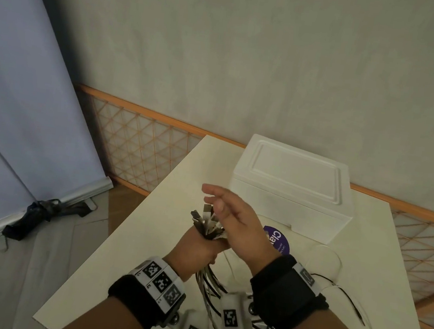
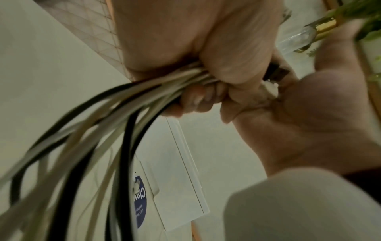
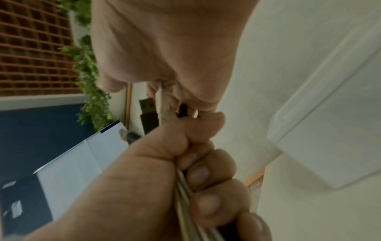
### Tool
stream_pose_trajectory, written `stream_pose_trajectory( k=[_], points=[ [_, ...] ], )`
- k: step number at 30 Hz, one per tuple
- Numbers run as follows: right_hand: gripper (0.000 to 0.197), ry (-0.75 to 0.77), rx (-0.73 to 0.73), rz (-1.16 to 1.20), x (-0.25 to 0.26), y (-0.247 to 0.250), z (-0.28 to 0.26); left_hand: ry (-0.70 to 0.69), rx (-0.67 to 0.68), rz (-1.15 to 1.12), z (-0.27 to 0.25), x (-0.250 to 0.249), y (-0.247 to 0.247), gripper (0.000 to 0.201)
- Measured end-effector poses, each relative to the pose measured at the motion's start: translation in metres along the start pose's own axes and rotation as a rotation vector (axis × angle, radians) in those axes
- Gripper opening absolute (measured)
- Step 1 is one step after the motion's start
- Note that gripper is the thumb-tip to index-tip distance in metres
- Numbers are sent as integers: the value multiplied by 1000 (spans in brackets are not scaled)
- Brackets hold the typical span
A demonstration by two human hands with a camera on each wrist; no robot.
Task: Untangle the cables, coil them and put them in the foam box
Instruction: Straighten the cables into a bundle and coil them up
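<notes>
My left hand (image 1: 196,250) is a fist round a bundle of black and white cables (image 2: 144,101), held upright over the table. Their plug ends (image 1: 206,223) stick up out of the fist, a black USB plug (image 3: 147,106) among them. The rest of the cables (image 1: 208,282) hang down to the table in loose loops. My right hand (image 1: 230,221) is open, fingers stretched out, its palm close beside the plug ends and holding nothing. The white foam box (image 1: 290,185) stands just behind the hands with its lid on.
A round purple sticker (image 1: 277,240) lies on the cream table (image 1: 165,212) in front of the box. Thin cables (image 1: 352,301) trail over the table's right part. The left table edge drops to the floor, where a dark bundle (image 1: 41,213) lies.
</notes>
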State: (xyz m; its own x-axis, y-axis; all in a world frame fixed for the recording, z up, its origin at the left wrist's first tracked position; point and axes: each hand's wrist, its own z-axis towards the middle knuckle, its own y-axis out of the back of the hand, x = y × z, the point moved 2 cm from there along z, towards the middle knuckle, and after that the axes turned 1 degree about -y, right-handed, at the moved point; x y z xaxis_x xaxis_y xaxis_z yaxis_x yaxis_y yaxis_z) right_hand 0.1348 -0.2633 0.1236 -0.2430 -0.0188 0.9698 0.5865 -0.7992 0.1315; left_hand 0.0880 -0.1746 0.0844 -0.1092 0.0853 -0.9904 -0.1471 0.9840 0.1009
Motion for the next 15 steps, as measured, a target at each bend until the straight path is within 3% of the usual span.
stream_pose_trajectory(
  k=[2, 4, 10, 13, 15],
  points=[
    [53, 23, 45, -217, -1, -5, 0, 3, 52, 139, 3, 5, 1, 38],
    [44, 61, 127, -377, 1, -7, 1, 2, 115, 230, 5, 4, 5, 31],
    [46, 124, 170, -473, 5, -12, 3, 30, 216, 125, -2, 0, 13, 17],
    [42, 189, 106, -489, 1, -14, 4, 31, 208, 106, -5, 3, 10, 31],
    [28, 194, 97, -483, -3, -16, 3, 69, 169, 115, -4, 8, 10, 30]
  ],
)
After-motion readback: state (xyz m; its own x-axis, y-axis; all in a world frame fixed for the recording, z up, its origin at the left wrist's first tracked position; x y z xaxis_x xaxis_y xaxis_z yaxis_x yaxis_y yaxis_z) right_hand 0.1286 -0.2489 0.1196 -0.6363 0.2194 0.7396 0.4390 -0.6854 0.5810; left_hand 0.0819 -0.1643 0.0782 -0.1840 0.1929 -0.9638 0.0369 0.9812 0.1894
